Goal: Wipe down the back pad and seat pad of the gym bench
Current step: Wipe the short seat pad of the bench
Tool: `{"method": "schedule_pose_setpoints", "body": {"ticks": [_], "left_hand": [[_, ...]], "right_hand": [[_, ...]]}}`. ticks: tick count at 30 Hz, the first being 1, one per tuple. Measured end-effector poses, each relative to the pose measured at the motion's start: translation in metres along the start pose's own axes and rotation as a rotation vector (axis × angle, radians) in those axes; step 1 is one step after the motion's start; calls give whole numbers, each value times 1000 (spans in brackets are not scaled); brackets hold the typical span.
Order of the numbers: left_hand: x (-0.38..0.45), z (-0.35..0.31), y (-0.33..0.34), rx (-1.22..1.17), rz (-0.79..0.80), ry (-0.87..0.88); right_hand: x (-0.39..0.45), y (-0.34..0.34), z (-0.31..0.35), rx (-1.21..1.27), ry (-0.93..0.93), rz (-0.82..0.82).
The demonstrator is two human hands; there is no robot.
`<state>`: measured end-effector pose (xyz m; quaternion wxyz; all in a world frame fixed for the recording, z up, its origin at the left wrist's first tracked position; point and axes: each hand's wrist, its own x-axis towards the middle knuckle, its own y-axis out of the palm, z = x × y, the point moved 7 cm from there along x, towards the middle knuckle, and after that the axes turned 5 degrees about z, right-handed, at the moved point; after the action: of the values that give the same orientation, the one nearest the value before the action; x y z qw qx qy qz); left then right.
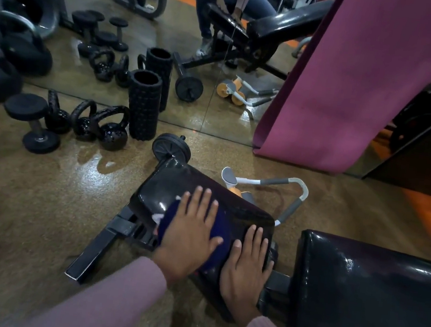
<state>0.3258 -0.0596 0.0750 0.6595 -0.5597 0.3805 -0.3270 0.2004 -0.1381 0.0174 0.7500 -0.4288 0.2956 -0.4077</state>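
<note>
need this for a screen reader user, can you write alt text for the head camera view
A person's left hand presses a dark blue cloth flat on the black seat pad of a gym bench, while the right hand rests flat beside it. The back pad lies to the right; kettlebells, dumbbells and foam rollers stand by a wall mirror.

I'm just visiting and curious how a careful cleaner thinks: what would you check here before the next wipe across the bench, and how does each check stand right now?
1. Cloth under the wiping hand: ok. The left hand presses flat on the blue cloth.
2. Cloth on the right surface: ok. It lies on the seat pad.
3. Pad steadied: ok. The right hand rests flat on the pad's near end.
4. Wiping path free: ok. Nothing else lies on the seat pad.
5. Back pad wiped: cannot tell. It shines, but that proves nothing.
6. Cloth still clean: cannot tell. Its underside is hidden.
</note>
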Motion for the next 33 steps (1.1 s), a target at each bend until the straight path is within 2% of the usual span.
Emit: {"method": "schedule_pose_setpoints", "body": {"ticks": [4,9,12,16,18,22,26,29,31,33], "left_hand": [[29,-14,-3,-36,-12,33],[50,44,-13,-71,-25,-189],[27,42,-9,-97,-29,-282],[8,-31,5,-50,36,-77],[20,-43,6,-56,71,-34],[54,20,-13,-27,-7,-200],[37,84,-14,-150,10,-355],[15,42,-10,-61,-21,-241],[15,-5,-1,-29,6,-89],[32,-23,0,-28,40,-23]], "right_hand": [[1,0,-1,24,0,-17],[0,-6,-5,98,2,-111],[-2,-9,-5,147,-6,-173],[-3,-9,-6,195,-12,-219],[-3,-10,-8,215,-9,-239],[-1,-15,-11,251,-6,-294],[-2,-14,-15,276,20,-316],[-2,-15,-16,311,27,-341],[-2,-14,-16,309,28,-353],[-2,-13,-18,306,33,-344]]}}
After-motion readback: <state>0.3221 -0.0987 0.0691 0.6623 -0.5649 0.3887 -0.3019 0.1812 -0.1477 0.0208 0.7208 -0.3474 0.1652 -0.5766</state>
